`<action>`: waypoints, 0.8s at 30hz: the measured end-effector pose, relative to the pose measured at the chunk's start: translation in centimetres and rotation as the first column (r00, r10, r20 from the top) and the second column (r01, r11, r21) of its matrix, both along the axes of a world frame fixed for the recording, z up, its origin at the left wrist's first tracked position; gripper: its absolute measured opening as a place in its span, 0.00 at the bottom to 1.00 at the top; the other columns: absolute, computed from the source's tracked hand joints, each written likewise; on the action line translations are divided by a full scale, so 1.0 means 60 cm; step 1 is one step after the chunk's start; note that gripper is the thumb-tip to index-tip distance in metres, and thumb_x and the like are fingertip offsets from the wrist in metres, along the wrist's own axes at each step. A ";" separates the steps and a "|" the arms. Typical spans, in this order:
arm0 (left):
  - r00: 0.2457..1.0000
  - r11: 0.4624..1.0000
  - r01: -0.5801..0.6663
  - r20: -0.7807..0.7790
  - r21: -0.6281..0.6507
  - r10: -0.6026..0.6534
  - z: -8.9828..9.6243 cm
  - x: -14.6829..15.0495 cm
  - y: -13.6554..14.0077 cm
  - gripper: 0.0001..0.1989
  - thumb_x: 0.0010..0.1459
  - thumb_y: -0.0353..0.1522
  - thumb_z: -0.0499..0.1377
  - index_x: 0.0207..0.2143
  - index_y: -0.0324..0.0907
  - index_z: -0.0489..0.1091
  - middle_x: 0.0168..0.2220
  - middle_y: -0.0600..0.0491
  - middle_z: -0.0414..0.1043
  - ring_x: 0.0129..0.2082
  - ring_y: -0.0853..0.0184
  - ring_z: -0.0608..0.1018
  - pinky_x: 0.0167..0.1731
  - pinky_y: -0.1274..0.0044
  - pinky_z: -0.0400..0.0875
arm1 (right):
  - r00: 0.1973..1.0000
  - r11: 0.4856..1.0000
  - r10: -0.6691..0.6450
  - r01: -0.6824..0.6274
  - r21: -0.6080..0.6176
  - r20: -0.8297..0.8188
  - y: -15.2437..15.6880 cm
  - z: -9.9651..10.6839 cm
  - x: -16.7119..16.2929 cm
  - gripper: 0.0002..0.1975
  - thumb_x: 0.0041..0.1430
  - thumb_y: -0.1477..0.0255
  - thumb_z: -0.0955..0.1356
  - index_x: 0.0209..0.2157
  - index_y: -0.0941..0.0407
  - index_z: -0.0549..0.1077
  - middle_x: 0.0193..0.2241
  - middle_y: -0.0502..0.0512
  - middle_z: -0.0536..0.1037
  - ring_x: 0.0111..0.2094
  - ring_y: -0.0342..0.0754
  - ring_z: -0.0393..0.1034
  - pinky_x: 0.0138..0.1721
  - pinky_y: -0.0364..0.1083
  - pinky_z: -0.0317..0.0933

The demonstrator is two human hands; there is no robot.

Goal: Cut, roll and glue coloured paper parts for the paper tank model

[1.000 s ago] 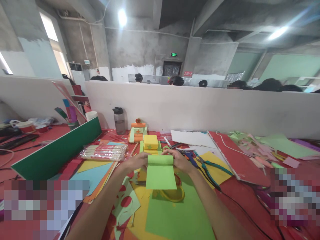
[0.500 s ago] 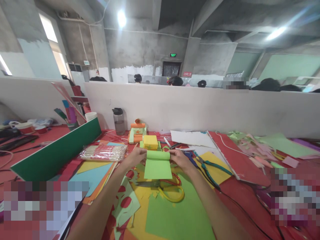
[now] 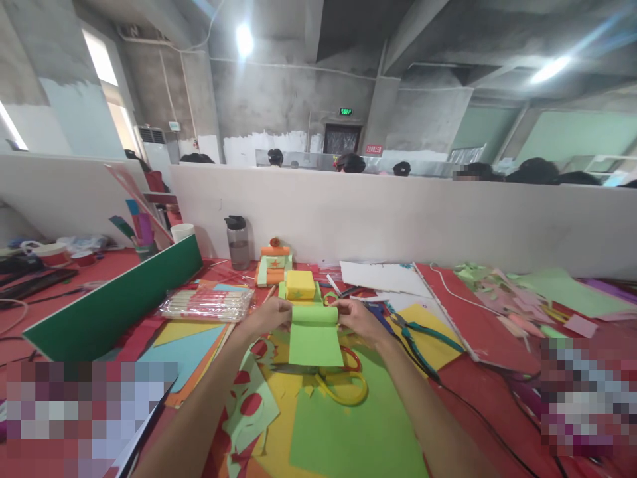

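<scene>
A light green paper sheet (image 3: 315, 344), its far end rolled into a tube, is held up between my two hands. My left hand (image 3: 275, 316) pinches the left end of the roll, and my right hand (image 3: 355, 317) pinches the right end. The flat part of the sheet hangs toward me. Under it lie scissors (image 3: 346, 392) with yellow and red handles, their blades partly covered. Just beyond the roll sits a yellow paper box (image 3: 300, 285) with a green star. An orange and green paper model (image 3: 274, 264) stands behind it.
Teal-handled pliers (image 3: 421, 335) rest on yellow paper at right. Wrapped sticks (image 3: 206, 304) lie left, near a green board (image 3: 119, 299) standing on edge. A water bottle (image 3: 238, 243) stands by the white partition (image 3: 373, 216). Paper scraps (image 3: 512, 292) are heaped at far right.
The rolled end sits slightly lower, and the sheet's near edge has come down over more of the scissors. Both hands keep their pinch on the roll's ends.
</scene>
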State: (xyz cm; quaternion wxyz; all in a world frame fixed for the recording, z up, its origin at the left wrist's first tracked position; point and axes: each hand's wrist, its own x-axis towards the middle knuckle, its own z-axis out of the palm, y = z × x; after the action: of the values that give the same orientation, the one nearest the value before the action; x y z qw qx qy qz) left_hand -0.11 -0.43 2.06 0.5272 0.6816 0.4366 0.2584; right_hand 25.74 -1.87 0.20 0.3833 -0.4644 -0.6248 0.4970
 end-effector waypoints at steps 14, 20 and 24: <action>0.999 0.989 0.025 0.041 0.146 -0.032 -0.034 0.002 0.023 0.14 0.47 0.32 0.63 0.38 0.37 0.78 0.27 0.53 0.76 0.24 0.69 0.74 0.26 0.78 0.68 | 0.995 0.997 -0.068 0.070 -0.035 0.068 -0.004 0.005 -0.001 0.14 0.47 0.62 0.75 0.29 0.59 0.79 0.22 0.52 0.78 0.23 0.43 0.70 0.27 0.41 0.64; 0.997 0.990 0.063 0.041 0.129 -0.069 -0.039 0.000 0.025 0.15 0.52 0.40 0.61 0.33 0.37 0.78 0.26 0.52 0.76 0.25 0.69 0.75 0.28 0.79 0.69 | 0.997 0.999 -0.039 0.040 -0.018 0.069 -0.005 0.009 -0.003 0.14 0.46 0.62 0.76 0.27 0.60 0.78 0.21 0.51 0.76 0.23 0.42 0.69 0.27 0.41 0.64; 0.994 0.992 0.097 0.036 0.084 -0.100 -0.032 0.002 0.019 0.18 0.54 0.44 0.60 0.32 0.38 0.77 0.26 0.52 0.77 0.27 0.67 0.76 0.30 0.77 0.71 | 0.995 0.998 -0.058 0.059 -0.010 0.087 -0.008 0.015 -0.005 0.13 0.44 0.64 0.76 0.27 0.59 0.78 0.22 0.51 0.76 0.23 0.42 0.69 0.27 0.41 0.63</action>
State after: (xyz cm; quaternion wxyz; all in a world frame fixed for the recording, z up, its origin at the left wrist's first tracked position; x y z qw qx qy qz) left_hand 0.00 0.70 0.16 0.5194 0.7181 0.3809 0.2634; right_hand 25.42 -2.33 1.11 0.3674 -0.5059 -0.6238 0.4690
